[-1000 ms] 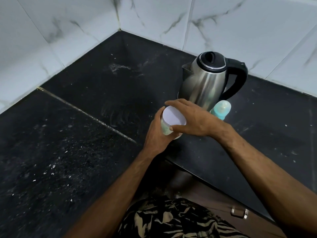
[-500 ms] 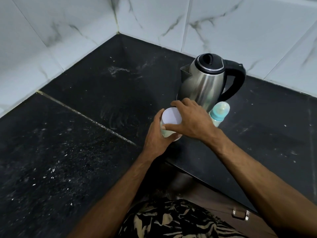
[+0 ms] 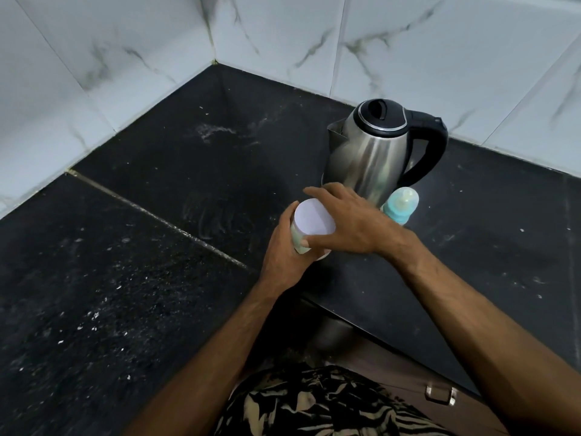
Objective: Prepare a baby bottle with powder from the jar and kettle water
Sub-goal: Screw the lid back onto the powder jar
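A small jar with a flat white lid (image 3: pixel 314 218) stands on the black counter (image 3: pixel 157 247) near its front edge. My left hand (image 3: pixel 284 247) grips the jar's pale body from the left. My right hand (image 3: pixel 352 220) curls over the lid, thumb at the front rim and fingers round the back. Behind my right hand stands a steel kettle (image 3: pixel 374 152) with a black lid and handle, spout to the left. A teal-capped baby bottle (image 3: pixel 401 204) stands just right of my right hand, against the kettle's base; its lower body is hidden.
White marbled wall tiles (image 3: pixel 283 36) meet in a corner behind the counter. White specks lie scattered on the left slab. Below the front edge is a cabinet with a metal handle (image 3: pixel 440 394).
Both hands keep their hold on the jar. My right hand has turned slightly on the lid, fingers reaching further left. The view has shifted a little.
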`<action>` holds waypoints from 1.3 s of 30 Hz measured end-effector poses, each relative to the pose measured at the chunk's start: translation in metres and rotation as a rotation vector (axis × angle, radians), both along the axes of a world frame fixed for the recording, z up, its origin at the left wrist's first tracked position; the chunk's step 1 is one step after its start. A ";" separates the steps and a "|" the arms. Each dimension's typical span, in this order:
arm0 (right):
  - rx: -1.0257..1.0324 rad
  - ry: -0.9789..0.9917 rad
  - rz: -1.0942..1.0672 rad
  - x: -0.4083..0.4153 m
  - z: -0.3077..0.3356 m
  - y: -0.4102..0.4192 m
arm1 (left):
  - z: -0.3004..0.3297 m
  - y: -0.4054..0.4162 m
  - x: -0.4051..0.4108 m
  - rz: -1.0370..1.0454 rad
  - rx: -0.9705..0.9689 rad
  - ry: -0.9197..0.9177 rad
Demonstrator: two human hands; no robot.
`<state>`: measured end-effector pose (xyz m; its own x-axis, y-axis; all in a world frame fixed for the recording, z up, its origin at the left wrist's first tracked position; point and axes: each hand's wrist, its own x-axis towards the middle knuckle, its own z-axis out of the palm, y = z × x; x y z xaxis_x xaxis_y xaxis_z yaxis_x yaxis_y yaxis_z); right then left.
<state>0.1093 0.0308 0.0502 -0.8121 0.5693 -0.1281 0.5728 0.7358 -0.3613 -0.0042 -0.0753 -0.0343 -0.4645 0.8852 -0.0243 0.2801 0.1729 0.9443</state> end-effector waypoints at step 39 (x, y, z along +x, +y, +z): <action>-0.240 0.182 0.040 0.008 -0.020 0.000 | -0.008 0.002 -0.002 -0.011 -0.005 0.019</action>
